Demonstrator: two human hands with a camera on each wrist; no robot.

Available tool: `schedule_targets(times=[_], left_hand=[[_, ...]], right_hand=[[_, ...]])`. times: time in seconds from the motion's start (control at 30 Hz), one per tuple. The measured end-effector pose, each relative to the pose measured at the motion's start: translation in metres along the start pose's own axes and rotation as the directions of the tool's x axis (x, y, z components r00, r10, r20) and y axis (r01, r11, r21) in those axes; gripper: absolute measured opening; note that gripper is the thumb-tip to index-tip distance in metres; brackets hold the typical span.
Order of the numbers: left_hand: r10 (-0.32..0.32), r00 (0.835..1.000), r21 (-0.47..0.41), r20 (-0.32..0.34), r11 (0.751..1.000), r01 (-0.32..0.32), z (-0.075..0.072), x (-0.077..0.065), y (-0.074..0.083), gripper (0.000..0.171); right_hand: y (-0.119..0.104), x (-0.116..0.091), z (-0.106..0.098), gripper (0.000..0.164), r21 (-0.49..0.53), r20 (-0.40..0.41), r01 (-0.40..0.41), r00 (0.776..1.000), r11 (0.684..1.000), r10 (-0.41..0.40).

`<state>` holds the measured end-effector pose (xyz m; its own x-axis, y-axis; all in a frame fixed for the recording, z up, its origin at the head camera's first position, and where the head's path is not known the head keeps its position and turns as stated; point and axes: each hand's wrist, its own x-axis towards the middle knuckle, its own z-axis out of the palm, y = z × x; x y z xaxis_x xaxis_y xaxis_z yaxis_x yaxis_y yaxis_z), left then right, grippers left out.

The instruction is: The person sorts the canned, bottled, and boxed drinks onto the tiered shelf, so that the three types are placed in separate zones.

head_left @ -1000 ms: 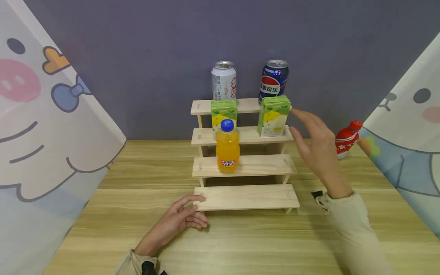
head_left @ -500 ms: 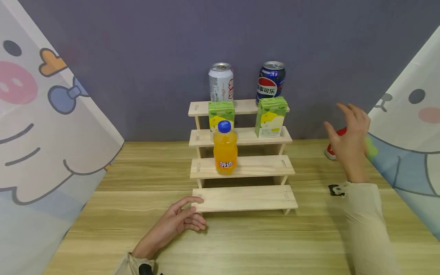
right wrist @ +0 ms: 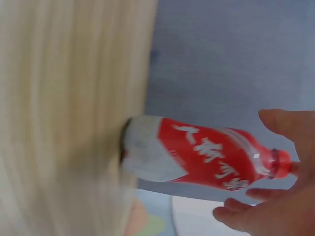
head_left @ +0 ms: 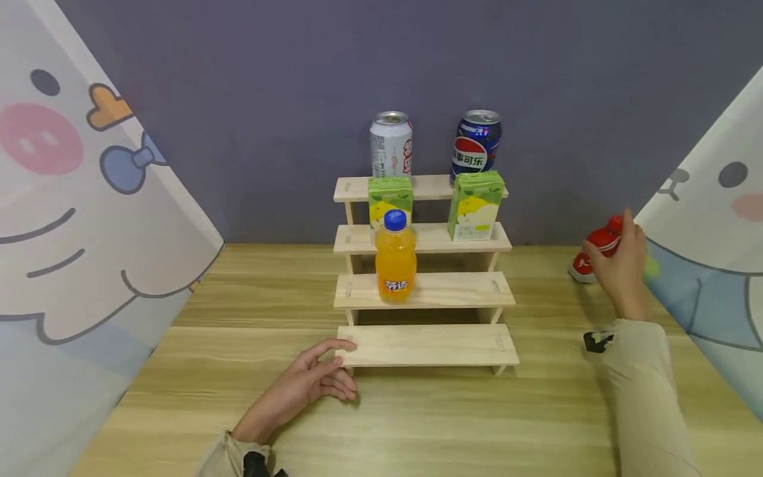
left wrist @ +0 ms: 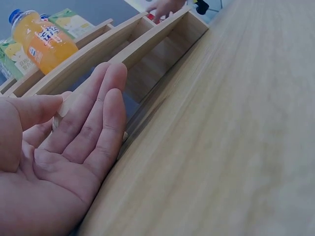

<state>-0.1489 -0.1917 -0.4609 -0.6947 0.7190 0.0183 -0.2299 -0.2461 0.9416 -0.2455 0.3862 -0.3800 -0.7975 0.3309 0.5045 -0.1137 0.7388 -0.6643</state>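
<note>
A wooden stepped rack (head_left: 429,344) stands mid-table. My left hand (head_left: 310,381) pinches the left end of its lowest board between thumb and index finger; the other fingers (left wrist: 91,128) extend below. On the right, a red-and-white bottle with a red cap (right wrist: 206,155) stands on the table. My right hand (head_left: 622,268) is beside its upper part, thumb and fingers spread on either side. In the right wrist view, a gap shows between the thumb and the bottle.
The rack carries a white can (head_left: 390,146), a blue can (head_left: 477,149), two green juice boxes (head_left: 477,209) (head_left: 390,199) and an orange drink bottle (head_left: 396,262). A dark wall (head_left: 286,119) rises behind the table; printed cloths (head_left: 715,252) flank it.
My right hand has moved right, away from the right-hand juice box, to the red-and-white bottle. My left hand keeps its place on the rack's lowest board.
</note>
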Motion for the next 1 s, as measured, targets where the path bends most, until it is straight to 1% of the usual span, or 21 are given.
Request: schedule_targets(times=[0.1, 0.2, 0.33, 0.4, 0.57, 0.67, 0.73, 0.87, 1.0], left_hand=[[-0.004, 1.0, -0.008, 0.011, 1.0, 0.004, 0.001, 0.002, -0.003, 0.038], [0.011, 1.0, -0.007, 0.018, 1.0, -0.011, 0.001, 0.001, -0.006, 0.038], [0.037, 0.999, -0.011, 0.027, 0.999, -0.036, 0.0, 0.0, -0.006, 0.039], [0.03, 0.999, -0.006, 0.014, 1.0, -0.03, 0.0, 0.0, -0.004, 0.039], [0.013, 1.0, 0.017, -0.012, 1.0, -0.013, 0.001, 0.0, 0.0, 0.038], [0.034, 0.999, 0.014, 0.007, 0.999, -0.034, 0.001, 0.001, 0.0, 0.038], [0.041, 0.999, 0.007, 0.015, 0.999, -0.042, 0.001, 0.001, 0.0, 0.038], [0.004, 1.0, 0.01, -0.018, 1.0, -0.004, 0.001, 0.001, 0.001, 0.038], [-0.016, 0.999, 0.025, -0.04, 1.0, 0.017, 0.001, 0.002, 0.0, 0.037]], right_hand=[[0.012, -0.004, -0.001, 0.083, 0.007, 0.024, -0.022, 0.999, 1.0, 0.022], [0.016, -0.007, 0.001, 0.083, -0.013, 0.014, -0.037, 0.999, 0.999, 0.037], [0.015, -0.005, 0.008, 0.082, -0.023, -0.046, -0.032, 0.998, 0.999, 0.031], [0.013, -0.003, 0.012, 0.078, -0.007, -0.087, -0.045, 0.995, 0.999, 0.044], [0.01, -0.004, 0.019, 0.07, -0.013, -0.195, -0.078, 0.978, 0.997, 0.074], [0.01, -0.006, 0.019, 0.068, -0.049, -0.229, -0.085, 0.971, 0.995, 0.072], [0.01, -0.006, 0.019, 0.067, -0.055, -0.229, -0.086, 0.971, 0.995, 0.071], [0.007, -0.007, 0.019, 0.065, -0.042, -0.215, -0.082, 0.974, 0.996, 0.071], [0.003, -0.006, 0.019, 0.065, -0.061, -0.191, -0.049, 0.981, 0.997, 0.036]])
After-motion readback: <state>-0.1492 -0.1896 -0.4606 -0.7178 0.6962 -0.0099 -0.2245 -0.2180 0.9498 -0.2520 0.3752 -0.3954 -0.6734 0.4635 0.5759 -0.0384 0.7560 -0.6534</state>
